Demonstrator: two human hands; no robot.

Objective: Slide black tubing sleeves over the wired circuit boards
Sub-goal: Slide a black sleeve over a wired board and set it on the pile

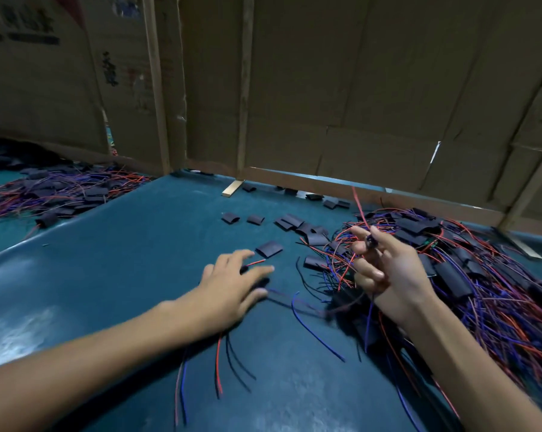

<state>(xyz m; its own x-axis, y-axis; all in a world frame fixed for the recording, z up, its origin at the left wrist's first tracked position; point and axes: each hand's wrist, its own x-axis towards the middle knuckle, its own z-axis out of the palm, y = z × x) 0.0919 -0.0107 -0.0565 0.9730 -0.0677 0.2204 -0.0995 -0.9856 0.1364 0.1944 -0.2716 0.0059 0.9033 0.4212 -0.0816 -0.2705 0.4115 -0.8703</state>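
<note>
Left hand: the left hand (232, 285) lies low over the middle of the desk (132, 244), fingers spread and nearly straight, gripping nothing; its fingertips are just short of a flat sleeve (269, 248). Loose wires (229, 363) run out from under the palm toward the near edge.
Right hand: the right hand (385, 269) is raised right of centre, thumb and fingers pinching a small dark board (372, 241); its red lead (358, 207) stands up from the pinch. The blur hides the board's detail.
Sleeves: short black flattened tubes, a loose scatter (297, 224) toward the far edge and a few more along the cardboard wall (341, 88).
Supply: a tangle of wired boards (469, 275) fills the right side of the desk, with some sleeves mixed in.
Done pile: a heap (54, 194) of sleeved pieces at the far left corner, as far as I can judge.
Handling, sleeve: probably very light and soft, lying collapsed; I'd pinch it by the long edges so the mouth opens, not flat across, which would close it.
Handling, board: light and stiff, but its thin leads are limp and likely to snag; hold the board's edges and feed the leads in first.
Risk: pulling on a lead could strain its solder joint.
Progress: the large tangle suggests plenty remains.
</note>
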